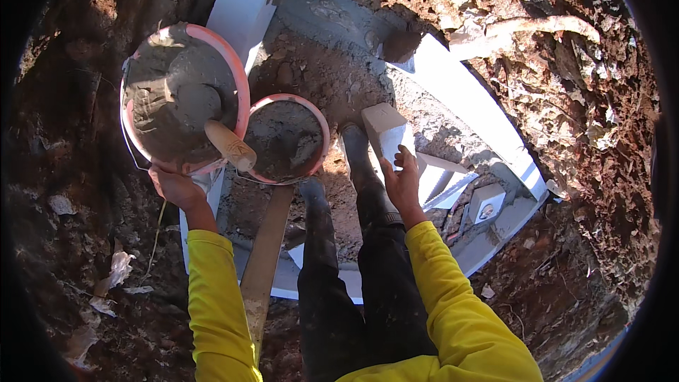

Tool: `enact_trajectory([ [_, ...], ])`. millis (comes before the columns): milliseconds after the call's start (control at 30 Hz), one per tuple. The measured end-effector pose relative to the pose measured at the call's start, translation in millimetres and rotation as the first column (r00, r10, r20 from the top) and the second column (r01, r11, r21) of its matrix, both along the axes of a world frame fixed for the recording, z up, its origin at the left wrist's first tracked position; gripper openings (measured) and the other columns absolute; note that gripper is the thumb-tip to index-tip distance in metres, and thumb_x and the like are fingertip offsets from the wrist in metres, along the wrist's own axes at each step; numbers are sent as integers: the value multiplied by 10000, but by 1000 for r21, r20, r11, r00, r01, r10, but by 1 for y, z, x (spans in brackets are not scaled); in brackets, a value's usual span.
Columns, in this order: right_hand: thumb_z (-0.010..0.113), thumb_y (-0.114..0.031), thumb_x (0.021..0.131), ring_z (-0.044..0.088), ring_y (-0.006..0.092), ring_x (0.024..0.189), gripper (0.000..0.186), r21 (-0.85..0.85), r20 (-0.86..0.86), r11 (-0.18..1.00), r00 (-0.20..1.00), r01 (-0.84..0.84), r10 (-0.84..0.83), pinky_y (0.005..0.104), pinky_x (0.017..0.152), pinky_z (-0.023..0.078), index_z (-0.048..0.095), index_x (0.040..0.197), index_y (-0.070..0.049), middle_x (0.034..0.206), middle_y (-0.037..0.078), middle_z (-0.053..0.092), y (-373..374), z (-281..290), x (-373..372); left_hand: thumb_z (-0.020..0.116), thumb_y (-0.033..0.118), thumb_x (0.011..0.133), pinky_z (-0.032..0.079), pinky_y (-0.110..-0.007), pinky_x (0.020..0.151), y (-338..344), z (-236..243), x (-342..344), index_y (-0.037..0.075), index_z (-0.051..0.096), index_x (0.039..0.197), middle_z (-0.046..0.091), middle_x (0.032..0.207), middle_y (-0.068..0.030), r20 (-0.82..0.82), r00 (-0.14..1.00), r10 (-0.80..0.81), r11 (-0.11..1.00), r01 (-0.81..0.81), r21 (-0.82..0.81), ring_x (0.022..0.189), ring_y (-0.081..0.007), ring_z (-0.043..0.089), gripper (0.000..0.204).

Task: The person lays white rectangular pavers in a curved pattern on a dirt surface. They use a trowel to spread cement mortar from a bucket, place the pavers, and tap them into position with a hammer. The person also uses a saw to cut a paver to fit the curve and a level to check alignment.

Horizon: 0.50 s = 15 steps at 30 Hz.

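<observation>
A large orange-rimmed bucket [237,64] full of wet grey mortar [180,92] is at the left. My left hand [177,187] is closed on its near edge; the fingertips are partly hidden. From the mortar sticks a round wooden tool handle [230,145], its working end hidden. A second, smaller orange-rimmed bucket [324,117] with mortar stands beside it. My right hand [403,184] holds the near end of a pale rectangular block [387,127], thumb and fingers curled against it, just right of my boot.
White panels [460,92] edge the dirt pit around my legs [325,262]. A wooden plank [265,255] lies by the smaller bucket. Right of my right hand are a notched white piece [442,177] and a small white box [486,203]. Leaf-strewn soil [594,99] slopes around.
</observation>
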State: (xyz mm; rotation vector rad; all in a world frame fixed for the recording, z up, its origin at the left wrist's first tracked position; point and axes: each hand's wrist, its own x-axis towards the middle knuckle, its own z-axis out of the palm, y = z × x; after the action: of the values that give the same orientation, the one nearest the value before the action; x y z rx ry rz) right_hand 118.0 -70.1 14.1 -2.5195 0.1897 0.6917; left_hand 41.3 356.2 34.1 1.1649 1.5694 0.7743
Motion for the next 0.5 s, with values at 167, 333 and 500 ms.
enact_trajectory([
  [167,610,-170,931,668,269,718,475,174,-38,970,984,-168,177,380,660,508,485,1348,19,754,160,649,7,-69,52,353,347,995,437,-381,719,-42,8,-14,45,497,1279,531,1012,-59,-132,968,212,977,-210,29,748,-172,478,439],
  [333,630,-230,871,672,332,772,696,231,-45,973,999,2,9,403,708,531,334,1410,95,816,235,665,50,-204,148,466,302,985,413,-334,654,-123,-5,-29,59,501,1270,463,903,-26,-205,971,122,992,-117,41,674,-132,400,376],
  [500,616,-261,829,585,470,1152,801,13,-136,998,989,-57,58,474,960,481,258,1391,184,1145,409,591,97,-210,182,546,220,959,404,-310,622,-157,-5,-49,79,500,1153,450,834,3,-250,960,125,992,-118,42,641,-106,393,244],
])
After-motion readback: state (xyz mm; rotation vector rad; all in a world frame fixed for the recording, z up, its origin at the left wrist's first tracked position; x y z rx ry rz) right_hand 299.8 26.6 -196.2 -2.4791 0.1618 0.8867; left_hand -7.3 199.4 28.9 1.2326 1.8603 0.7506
